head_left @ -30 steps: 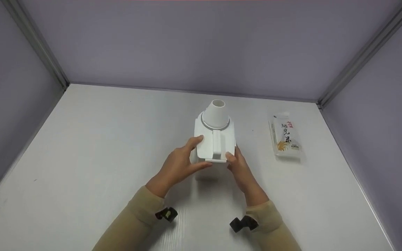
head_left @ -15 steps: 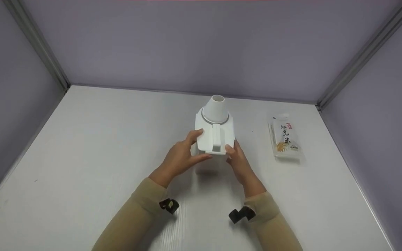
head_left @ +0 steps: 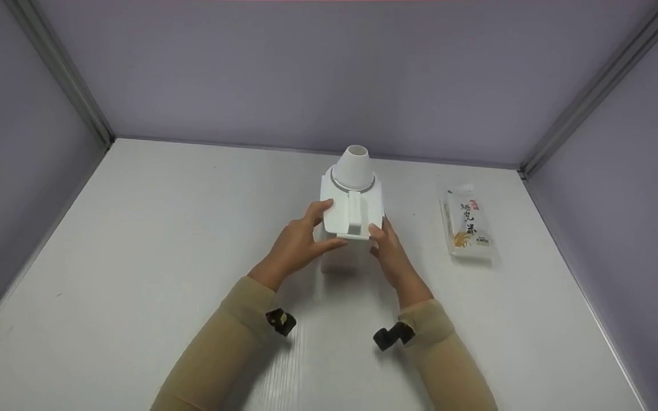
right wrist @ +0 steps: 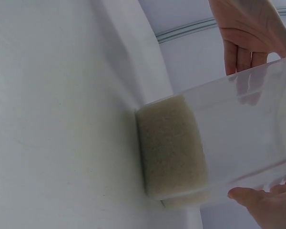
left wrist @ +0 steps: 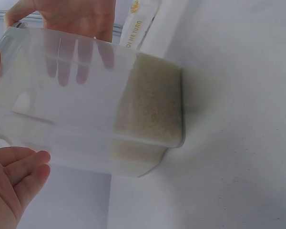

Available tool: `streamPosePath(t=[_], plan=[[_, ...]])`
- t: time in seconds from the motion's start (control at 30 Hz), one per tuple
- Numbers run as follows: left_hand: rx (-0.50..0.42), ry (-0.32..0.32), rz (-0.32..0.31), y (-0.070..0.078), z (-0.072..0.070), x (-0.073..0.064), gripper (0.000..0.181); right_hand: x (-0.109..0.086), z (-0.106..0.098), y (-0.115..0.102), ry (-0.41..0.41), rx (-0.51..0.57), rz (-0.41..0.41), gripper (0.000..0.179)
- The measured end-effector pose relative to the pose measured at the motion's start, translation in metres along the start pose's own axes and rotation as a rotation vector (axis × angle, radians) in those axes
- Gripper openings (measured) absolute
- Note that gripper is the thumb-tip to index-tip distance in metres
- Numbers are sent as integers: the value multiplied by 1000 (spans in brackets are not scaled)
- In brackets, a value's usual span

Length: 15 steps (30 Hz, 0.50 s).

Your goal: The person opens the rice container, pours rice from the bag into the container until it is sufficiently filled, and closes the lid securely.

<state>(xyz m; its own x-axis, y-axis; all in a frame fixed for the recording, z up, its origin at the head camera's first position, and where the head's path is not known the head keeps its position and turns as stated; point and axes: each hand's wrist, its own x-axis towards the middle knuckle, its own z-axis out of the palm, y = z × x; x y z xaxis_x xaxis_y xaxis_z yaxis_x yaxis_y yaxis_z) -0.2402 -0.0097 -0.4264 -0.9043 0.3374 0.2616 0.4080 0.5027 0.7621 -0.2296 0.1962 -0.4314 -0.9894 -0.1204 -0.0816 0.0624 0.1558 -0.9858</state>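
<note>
A clear plastic rice container [left wrist: 90, 119] stands upright in front of me, with pale rice [right wrist: 169, 148] filling its bottom part. On top is a white lid [head_left: 337, 216] carrying a white cone-shaped cup [head_left: 354, 171], its narrow open end up. My left hand [head_left: 293, 245] grips the upper left side, one digit at the lid's edge and another along the front. From the right, my right hand [head_left: 394, 257] holds the opposite side just under the lid, its thumb at the front right corner. The wrist views show the container's base right at the table surface.
A bag of rice [head_left: 469, 222] with printed characters lies on the white table [head_left: 163, 240] to the right. Grey-purple panels [head_left: 317, 74] close in the back and both sides. Each sleeve bears a small black wrist device [head_left: 281, 321].
Both hands have moved the rice container away from me, toward the back panel. Their grip on it looks the same, and the bag has stayed in place.
</note>
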Motion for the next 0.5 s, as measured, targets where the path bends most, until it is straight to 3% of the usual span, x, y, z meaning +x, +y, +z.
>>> streamPosePath(t=[0.33, 0.5], plan=[[-14, -10, -32, -2, -1, 9, 83, 12, -4, 0, -50, 43, -20, 76], [-23, -20, -55, -3, -1, 12, 82, 7, -3, -13, -67, 33, -14, 75]])
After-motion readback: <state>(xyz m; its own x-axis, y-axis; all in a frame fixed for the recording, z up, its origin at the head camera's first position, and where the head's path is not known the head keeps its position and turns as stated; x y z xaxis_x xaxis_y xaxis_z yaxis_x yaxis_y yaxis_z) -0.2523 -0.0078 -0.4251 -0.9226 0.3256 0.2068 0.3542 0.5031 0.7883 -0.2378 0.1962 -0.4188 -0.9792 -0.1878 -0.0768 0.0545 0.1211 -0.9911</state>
